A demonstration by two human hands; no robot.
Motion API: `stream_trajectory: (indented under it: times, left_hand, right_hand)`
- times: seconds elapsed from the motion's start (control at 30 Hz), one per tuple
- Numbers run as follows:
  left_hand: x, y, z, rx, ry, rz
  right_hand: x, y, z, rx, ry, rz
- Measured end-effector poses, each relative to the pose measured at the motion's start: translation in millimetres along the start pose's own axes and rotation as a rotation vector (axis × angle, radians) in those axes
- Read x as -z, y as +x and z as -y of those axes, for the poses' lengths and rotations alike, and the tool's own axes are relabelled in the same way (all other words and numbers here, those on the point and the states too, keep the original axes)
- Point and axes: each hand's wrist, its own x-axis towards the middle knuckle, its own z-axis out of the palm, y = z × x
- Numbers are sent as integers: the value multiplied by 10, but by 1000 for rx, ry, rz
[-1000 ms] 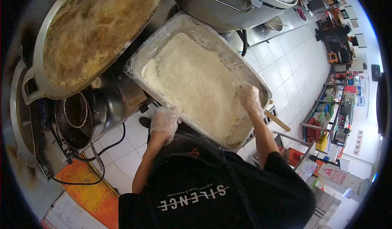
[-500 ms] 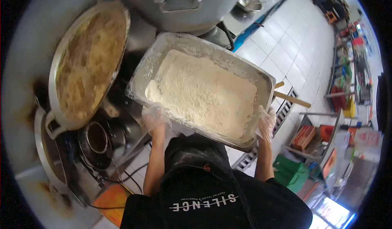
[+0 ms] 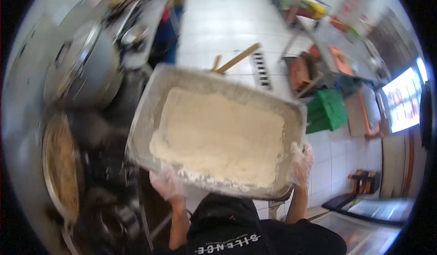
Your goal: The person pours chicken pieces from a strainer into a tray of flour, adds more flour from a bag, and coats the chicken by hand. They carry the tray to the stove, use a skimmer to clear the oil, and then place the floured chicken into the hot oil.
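Note:
A deep rectangular metal tray (image 3: 148, 102) is held up in front of my body, slightly tilted in view. Pale flour-like powder (image 3: 221, 139) covers its bottom, with some smeared on the walls. My left hand (image 3: 167, 183), in a clear plastic glove, grips the near left edge, its fingers partly hidden by the tray. On the right end my right hand (image 3: 300, 166), also gloved in clear plastic, is closed around the rim. The fingers under the tray cannot be seen.
To the left is a stove with a wide pan of frying food (image 3: 63, 168) and a large lidded pot (image 3: 93, 68). Wooden handles (image 3: 239, 58) stick out beyond the tray. A floor drain grate (image 3: 261, 70) and a green container (image 3: 327, 111) lie to the right.
My view has turned to the right with the tray still in both hands. The stove and frying pan have shifted to the left edge, and more tiled floor shows ahead.

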Motion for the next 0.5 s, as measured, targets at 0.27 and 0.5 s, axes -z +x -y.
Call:
stream_trajectory:
  times: [0.27,0.5]
  left_hand:
    - [-1117,514,1716,190,-145,475]
    - [-2962,-390,2309,322,-71,767]
  right_hand:
    - [-152,42,-455,-431,87,-185]
    - [269,105,-2862,-33,-746,-399]
